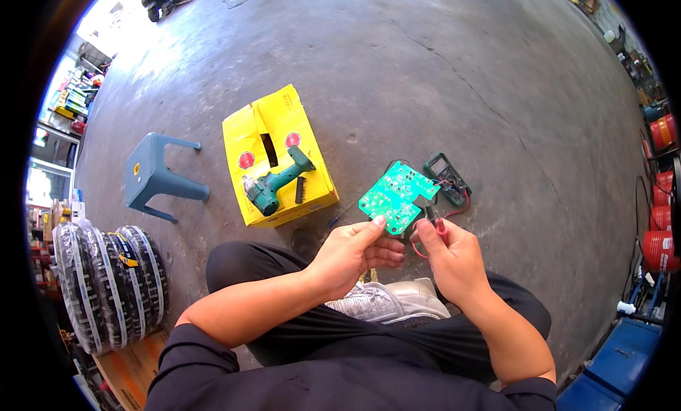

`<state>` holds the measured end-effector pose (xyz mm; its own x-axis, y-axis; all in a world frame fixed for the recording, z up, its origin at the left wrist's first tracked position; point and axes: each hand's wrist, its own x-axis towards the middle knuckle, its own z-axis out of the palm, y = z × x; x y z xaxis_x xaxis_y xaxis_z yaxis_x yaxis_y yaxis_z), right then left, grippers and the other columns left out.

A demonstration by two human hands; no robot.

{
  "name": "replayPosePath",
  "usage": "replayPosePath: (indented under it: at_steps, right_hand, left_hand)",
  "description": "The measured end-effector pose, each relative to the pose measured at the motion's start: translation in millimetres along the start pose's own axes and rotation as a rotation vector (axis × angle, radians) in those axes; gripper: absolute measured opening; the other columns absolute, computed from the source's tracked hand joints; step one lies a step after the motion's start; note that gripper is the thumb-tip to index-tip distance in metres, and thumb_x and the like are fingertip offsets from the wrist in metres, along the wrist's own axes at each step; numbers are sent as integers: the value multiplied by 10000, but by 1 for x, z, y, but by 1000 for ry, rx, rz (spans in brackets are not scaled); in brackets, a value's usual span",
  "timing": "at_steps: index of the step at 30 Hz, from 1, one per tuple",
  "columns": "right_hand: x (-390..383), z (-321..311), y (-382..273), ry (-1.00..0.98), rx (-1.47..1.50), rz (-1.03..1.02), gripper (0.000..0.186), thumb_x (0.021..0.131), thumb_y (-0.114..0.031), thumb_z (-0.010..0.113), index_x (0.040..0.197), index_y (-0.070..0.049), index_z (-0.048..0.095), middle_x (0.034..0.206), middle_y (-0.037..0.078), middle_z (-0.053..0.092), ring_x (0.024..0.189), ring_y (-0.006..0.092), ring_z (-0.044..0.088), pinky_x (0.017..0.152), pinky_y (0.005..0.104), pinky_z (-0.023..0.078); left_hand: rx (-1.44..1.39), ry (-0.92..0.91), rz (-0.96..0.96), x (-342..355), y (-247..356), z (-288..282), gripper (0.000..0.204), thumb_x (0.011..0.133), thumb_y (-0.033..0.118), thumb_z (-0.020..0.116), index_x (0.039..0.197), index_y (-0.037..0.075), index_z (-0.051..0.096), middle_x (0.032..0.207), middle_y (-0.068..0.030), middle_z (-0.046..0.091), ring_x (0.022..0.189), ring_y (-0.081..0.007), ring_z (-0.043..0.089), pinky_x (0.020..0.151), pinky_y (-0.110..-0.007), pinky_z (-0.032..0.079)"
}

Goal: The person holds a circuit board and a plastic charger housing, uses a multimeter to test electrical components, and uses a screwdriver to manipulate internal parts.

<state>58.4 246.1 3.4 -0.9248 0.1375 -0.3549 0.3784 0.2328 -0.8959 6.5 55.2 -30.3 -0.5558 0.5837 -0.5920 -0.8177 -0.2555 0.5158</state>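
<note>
My left hand (351,253) holds a green circuit board (394,195) by its lower edge, tilted up in front of me. My right hand (448,251) grips the red and black test probes (434,218), their tips against the board's right side. Red and black leads run from the probes to a dark green multimeter (447,177) lying on the concrete floor just beyond the board. I am sitting with my legs crossed, a grey shoe (390,301) under my hands.
A yellow cardboard box (273,127) lies flat to the left, with a green cordless drill (273,184) and a small black part (299,191) on it. A blue plastic stool (156,173) lies tipped over. Stacked tyres (106,283) stand at the lower left, red containers (660,219) at the right.
</note>
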Motion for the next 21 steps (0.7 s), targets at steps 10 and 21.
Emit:
replayPosePath:
  at_steps: [10,21]
  right_hand:
    - [-10,-1,-4,-452,256,369,448,1058,-337,480,867,19,674,627,73,628,453,84,472,455,244,384]
    - [-7,8,4,-556,425,499,490,1060,-390,435,868,9,646,670,120,654,460,155,581,438,297,492]
  left_hand:
    - [34,8,117,4,-11,-1,318,1058,280,536,1098,-21,632,1056,-143,696,951,-199,688,894,-345,545]
    - [83,2,108,0,-19,3,289,1066,265,508,1098,15,650,1001,-99,706,847,-148,669,748,-308,532]
